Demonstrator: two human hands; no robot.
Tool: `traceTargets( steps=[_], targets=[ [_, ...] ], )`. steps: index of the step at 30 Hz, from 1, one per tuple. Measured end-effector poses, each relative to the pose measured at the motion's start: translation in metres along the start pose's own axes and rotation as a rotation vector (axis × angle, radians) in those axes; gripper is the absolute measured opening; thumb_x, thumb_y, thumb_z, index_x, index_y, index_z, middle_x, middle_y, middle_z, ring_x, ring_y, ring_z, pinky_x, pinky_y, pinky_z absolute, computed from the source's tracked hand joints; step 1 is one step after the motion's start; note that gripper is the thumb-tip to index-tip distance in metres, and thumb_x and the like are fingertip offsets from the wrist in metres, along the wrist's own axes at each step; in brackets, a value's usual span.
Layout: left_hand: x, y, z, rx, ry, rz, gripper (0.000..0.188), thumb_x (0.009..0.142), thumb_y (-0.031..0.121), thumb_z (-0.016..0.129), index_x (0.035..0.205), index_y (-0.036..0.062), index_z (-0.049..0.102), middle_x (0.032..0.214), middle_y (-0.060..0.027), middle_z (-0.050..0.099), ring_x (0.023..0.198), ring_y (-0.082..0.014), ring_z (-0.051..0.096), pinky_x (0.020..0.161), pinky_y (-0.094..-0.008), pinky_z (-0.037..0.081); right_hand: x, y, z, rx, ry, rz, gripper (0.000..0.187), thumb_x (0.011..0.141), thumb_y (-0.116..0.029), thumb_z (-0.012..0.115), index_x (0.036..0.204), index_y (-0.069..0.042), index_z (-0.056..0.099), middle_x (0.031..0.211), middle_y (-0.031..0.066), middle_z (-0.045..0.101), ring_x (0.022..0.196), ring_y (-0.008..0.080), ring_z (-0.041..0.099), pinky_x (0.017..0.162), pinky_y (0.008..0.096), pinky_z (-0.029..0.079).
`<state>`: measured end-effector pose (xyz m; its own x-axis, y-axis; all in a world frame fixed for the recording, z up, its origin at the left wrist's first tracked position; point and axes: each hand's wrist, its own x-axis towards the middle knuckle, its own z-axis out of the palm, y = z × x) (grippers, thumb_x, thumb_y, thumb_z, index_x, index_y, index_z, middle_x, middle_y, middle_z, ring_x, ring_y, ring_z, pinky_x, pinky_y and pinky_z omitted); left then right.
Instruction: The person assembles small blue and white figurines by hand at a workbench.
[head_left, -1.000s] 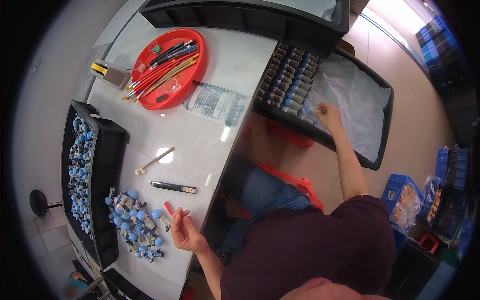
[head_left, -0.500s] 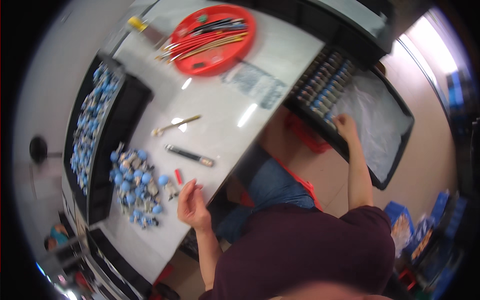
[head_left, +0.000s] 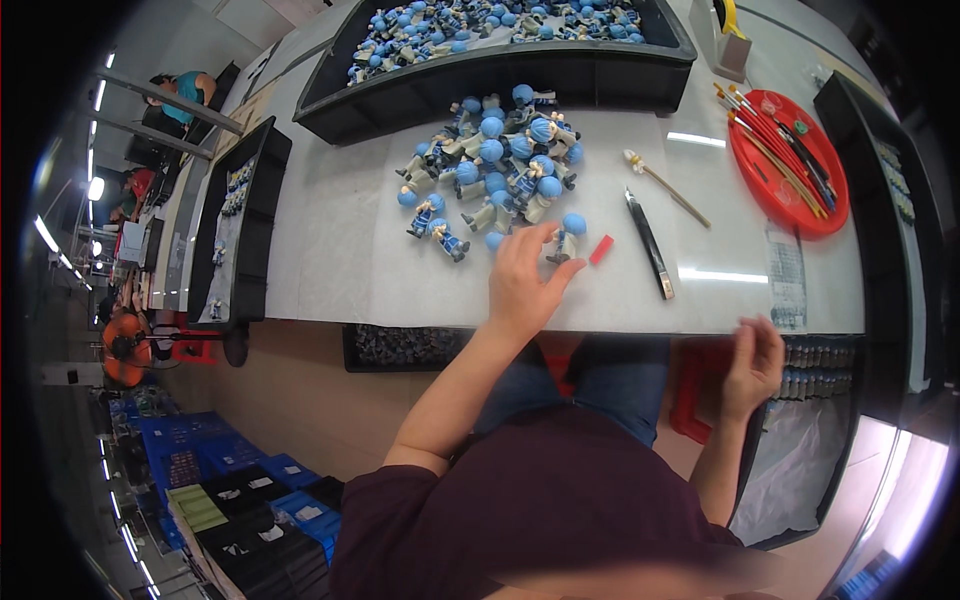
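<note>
My left hand (head_left: 525,285) reaches over the table's near side. Its thumb and index finger are spread beside a small blue-capped figurine (head_left: 567,240), and whether they touch it I cannot tell. Just beyond lies a loose pile of similar figurines (head_left: 495,165) with round blue heads and grey or blue bodies. A small red piece (head_left: 601,249) rests to the right of the single figurine. Farther right are a dark craft knife (head_left: 650,243) and a thin brush-like stick (head_left: 672,192) with a pale tip. At the front edge my right hand (head_left: 755,368) hovers, empty, fingers loosely apart.
A black crate (head_left: 490,100) full of figurines stands behind the pile. To the right is a round red tray (head_left: 765,195) of brushes. A black tray (head_left: 800,470) with rows of figurines sits below the table's right edge; another black tray (head_left: 262,225) stands left.
The view has swung left, toward the pile. My right hand has come away from the tray of rows to the table edge. My left hand has moved forward to the single figurine.
</note>
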<state>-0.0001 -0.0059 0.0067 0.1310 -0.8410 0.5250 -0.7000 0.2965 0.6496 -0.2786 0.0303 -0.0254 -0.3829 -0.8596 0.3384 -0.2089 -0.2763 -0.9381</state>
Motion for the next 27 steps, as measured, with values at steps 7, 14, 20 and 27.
traceTargets(
  steps=[7,14,20,27],
  targets=[
    [-0.010,0.007,0.000,-0.219,-0.011,-0.103,0.036,0.066,0.006,0.069,0.099,0.0026,0.057,0.085,-0.0116,0.060,0.076,-0.0264,0.056,0.066,-0.0323,0.046,-0.011,-0.053,0.129,0.220,-0.567,0.222,0.036,0.081,-0.002,0.059,0.115,0.001,0.049,0.095,0.0134,0.060,0.088,0.0162,0.059,0.073,0.0263,0.050],
    [-0.006,-0.016,-0.014,-0.487,0.047,0.043,0.029,0.073,-0.005,0.062,0.101,-0.0001,0.057,0.098,-0.0106,0.059,0.081,-0.0162,0.058,0.071,-0.0257,0.048,0.003,-0.049,0.161,0.640,-0.619,0.485,0.039,0.082,-0.001,0.056,0.119,0.005,0.045,0.098,0.0149,0.059,0.086,0.0172,0.059,0.076,0.0273,0.049],
    [-0.004,-0.028,0.005,-0.769,0.028,-0.239,0.011,0.079,-0.002,0.056,0.090,-0.0024,0.061,0.086,-0.0076,0.061,0.074,-0.0122,0.059,0.065,-0.0215,0.047,-0.008,-0.041,0.176,0.610,-0.650,0.496,0.030,0.081,0.003,0.054,0.110,0.003,0.051,0.089,0.0103,0.060,0.080,0.0141,0.058,0.070,0.0264,0.051],
    [-0.009,-0.027,0.002,-0.821,0.074,-0.457,0.015,0.084,0.005,0.056,0.097,-0.0010,0.059,0.077,-0.0033,0.059,0.074,-0.0094,0.056,0.065,-0.0198,0.045,0.009,-0.064,0.182,-0.166,-0.495,-0.273,0.029,0.072,0.002,0.062,0.099,0.000,0.051,0.079,0.0083,0.055,0.074,0.0148,0.055,0.052,0.0236,0.046]
  ],
)
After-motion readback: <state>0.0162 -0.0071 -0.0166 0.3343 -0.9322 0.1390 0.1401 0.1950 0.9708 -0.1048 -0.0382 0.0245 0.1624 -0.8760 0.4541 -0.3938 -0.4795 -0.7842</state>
